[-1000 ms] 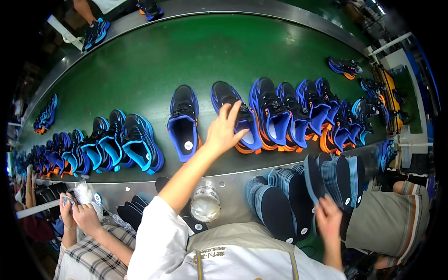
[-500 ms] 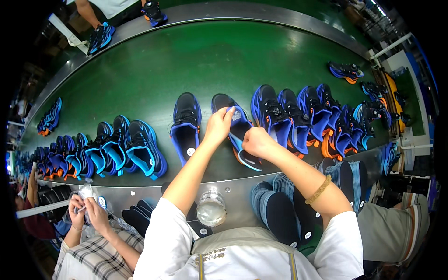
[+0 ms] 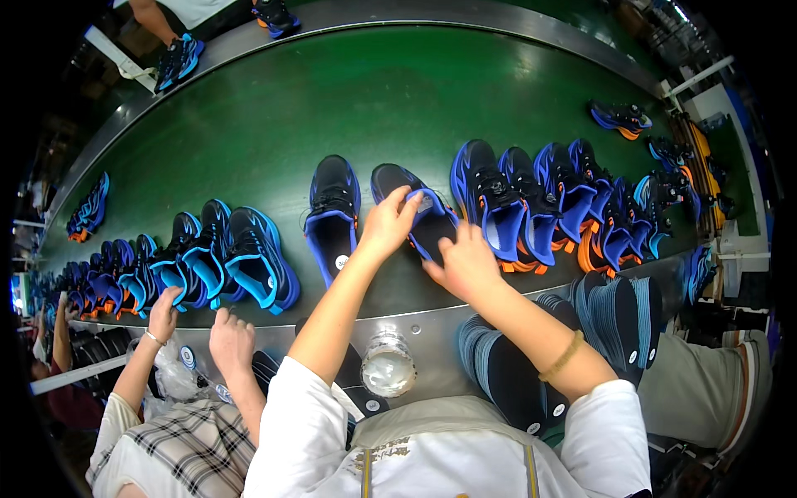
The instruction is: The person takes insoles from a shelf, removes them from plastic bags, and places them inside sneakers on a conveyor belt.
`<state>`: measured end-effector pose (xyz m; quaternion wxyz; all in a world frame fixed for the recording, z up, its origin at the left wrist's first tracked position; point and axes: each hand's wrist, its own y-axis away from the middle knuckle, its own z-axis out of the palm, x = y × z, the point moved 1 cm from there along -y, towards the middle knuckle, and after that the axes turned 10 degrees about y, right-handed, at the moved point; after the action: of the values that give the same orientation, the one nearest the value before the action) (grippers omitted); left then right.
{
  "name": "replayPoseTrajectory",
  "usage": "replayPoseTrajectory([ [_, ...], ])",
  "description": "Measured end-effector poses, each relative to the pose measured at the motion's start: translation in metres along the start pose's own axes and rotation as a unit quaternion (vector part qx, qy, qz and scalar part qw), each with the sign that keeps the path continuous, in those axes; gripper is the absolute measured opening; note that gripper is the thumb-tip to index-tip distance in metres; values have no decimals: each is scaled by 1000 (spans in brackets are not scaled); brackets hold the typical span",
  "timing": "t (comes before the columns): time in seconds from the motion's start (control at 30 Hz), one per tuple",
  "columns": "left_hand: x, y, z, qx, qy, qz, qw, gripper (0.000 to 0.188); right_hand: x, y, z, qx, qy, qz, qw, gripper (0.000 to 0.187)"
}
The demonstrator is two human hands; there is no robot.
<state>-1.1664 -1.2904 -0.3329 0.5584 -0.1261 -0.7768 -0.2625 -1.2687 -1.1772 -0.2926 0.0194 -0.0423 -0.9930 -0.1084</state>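
A black and blue sneaker (image 3: 393, 179) lies tilted on the green belt, toe pointing away. My left hand (image 3: 387, 226) is closed on its tongue and collar, fingertips over the opening. At the heel end, my right hand (image 3: 467, 264) grips the collar with thumb and fingers around the rim. The shoe's dark inside shows between my hands; its heel is mostly hidden by the right hand. Just left of my left hand stands another black and blue sneaker (image 3: 334, 187), with a round white sticker on the insole inside it.
Rows of similar sneakers line the green belt (image 3: 398, 91) on both sides. Stacked black insoles (image 3: 498, 365) and a clear jar (image 3: 388, 369) stand on the metal ledge before me. At left, a co-worker's hands (image 3: 232, 340) are near blue-trimmed sneakers.
The insole with the blue edge that stuck out of the sneaker's heel is no longer visible. My right hand has opened from a fist onto the collar. The co-worker's hands moved toward the belt.
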Motion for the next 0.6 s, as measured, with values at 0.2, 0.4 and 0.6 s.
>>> replayPoseTrajectory([
  [0.2,-14,-8,-1,-24,52,39,998,37,13,-3,-5,-176,-62,1,982,26],
  [0.4,-19,-10,1,-60,146,-37,987,33,9,-18,39,14,6,-101,995,13],
  [0.6,-22,-7,8,-15,102,12,995,33,12,-42,59,-10,37,-87,995,15],
])
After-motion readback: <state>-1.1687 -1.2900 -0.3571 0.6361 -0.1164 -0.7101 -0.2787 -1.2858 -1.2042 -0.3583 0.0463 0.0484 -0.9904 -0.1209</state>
